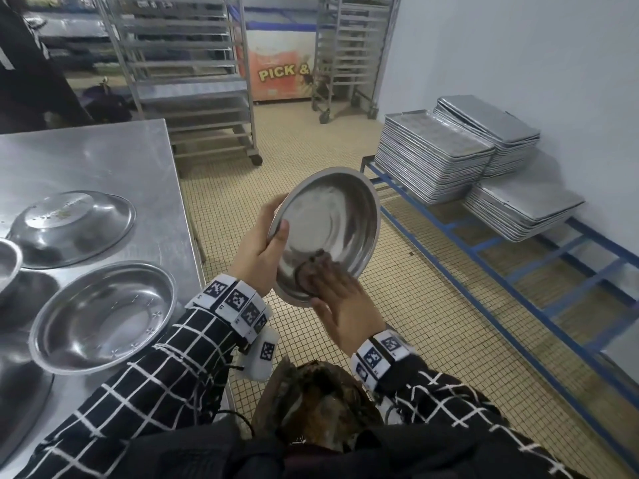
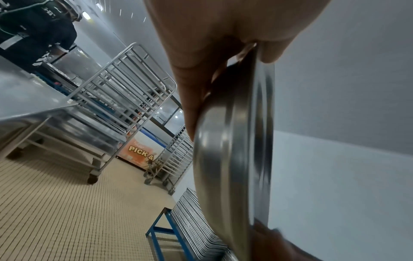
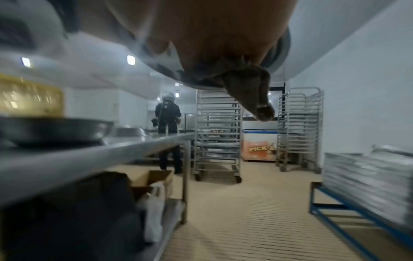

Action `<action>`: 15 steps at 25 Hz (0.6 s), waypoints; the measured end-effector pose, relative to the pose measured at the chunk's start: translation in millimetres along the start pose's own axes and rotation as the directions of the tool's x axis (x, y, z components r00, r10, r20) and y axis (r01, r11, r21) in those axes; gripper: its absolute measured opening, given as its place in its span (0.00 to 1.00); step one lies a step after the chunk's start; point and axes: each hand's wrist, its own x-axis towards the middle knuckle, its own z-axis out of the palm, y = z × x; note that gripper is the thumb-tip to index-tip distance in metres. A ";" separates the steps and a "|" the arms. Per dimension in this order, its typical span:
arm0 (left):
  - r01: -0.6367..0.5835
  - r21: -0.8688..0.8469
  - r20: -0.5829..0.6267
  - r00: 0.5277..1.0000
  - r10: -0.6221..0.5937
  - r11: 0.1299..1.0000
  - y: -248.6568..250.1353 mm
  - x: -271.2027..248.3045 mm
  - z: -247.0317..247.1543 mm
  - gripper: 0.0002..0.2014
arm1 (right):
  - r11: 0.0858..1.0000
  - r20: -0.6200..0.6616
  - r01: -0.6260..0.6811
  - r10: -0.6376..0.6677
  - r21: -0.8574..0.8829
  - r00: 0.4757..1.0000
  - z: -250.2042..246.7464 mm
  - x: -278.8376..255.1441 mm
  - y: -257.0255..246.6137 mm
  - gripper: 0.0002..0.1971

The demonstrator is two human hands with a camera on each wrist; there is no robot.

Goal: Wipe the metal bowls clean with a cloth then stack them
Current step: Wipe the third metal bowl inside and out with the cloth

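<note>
I hold a round metal bowl [image 1: 332, 223] tilted up over the floor, right of the steel table [image 1: 103, 157]. My left hand [image 1: 266, 243] grips its left rim, thumb inside and fingers behind; the left wrist view shows that rim [image 2: 234, 159] edge-on in the left hand [image 2: 245, 53]. My right hand [image 1: 339, 295] presses a dark brown cloth [image 1: 311, 269] against the lower inside of the bowl with flat fingers, thumb spread aside. In the blurred right wrist view the cloth [image 3: 248, 91] hangs below the palm. On the table lie an upturned bowl [image 1: 69, 226] and an upright bowl [image 1: 103, 316].
More bowls are cut off at the table's left edge [image 1: 7, 264]. Stacks of baking trays [image 1: 449, 160] sit on a low blue frame [image 1: 518, 271] at right. Wheeled racks [image 1: 193, 81] and a chest freezer [image 1: 280, 74] stand behind. Another person [image 1: 27, 63] is at far left.
</note>
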 end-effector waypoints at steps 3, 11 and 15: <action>0.112 -0.018 0.009 0.994 -0.112 0.994 -2.9 -3.1 3.6 0.22 | 0.958 0.016 -0.192 0.200 -0.212 0.980 -11.7 4.3 33.7 0.31; 0.426 -0.240 0.110 0.905 -0.412 0.872 -15.0 -4.7 -6.1 0.18 | 0.602 -0.034 -0.461 0.631 0.652 0.775 -59.1 26.4 38.6 0.13; 0.421 -0.349 0.081 0.903 -0.421 0.837 -22.4 -0.4 -12.8 0.22 | 0.525 0.076 -0.535 0.663 0.662 0.745 -64.8 26.5 40.5 0.06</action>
